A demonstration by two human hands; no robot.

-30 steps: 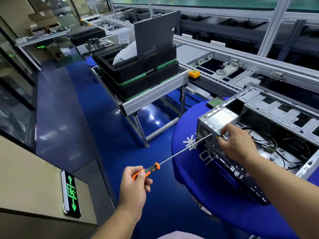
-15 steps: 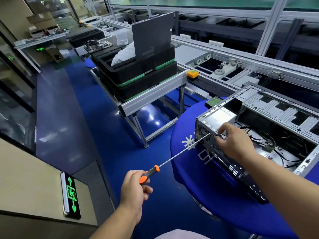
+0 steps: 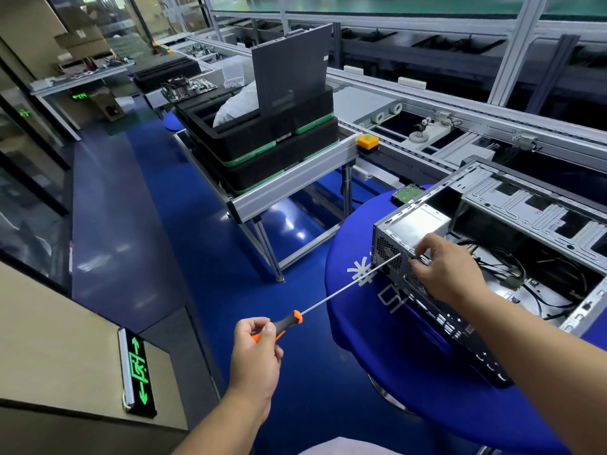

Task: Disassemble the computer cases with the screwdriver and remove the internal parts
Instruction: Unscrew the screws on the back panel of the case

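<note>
Your left hand (image 3: 254,348) is still gripping the screwdriver (image 3: 331,298), tip staying at the computer case (image 3: 486,257) rear corner at three o'clock on the table (image 3: 358,323), while your right hand (image 3: 443,269) fingers (image 3: 414,265) keep pinching something tiny there, probably a loosened screw.

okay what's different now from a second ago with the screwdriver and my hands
Very little. The left hand has shifted its fingers on the screwdriver handle while keeping hold of it. The tip remains at the rear panel of the computer case, with the right hand beside it at the case's back edge. The case has not moved on the blue table.
</note>
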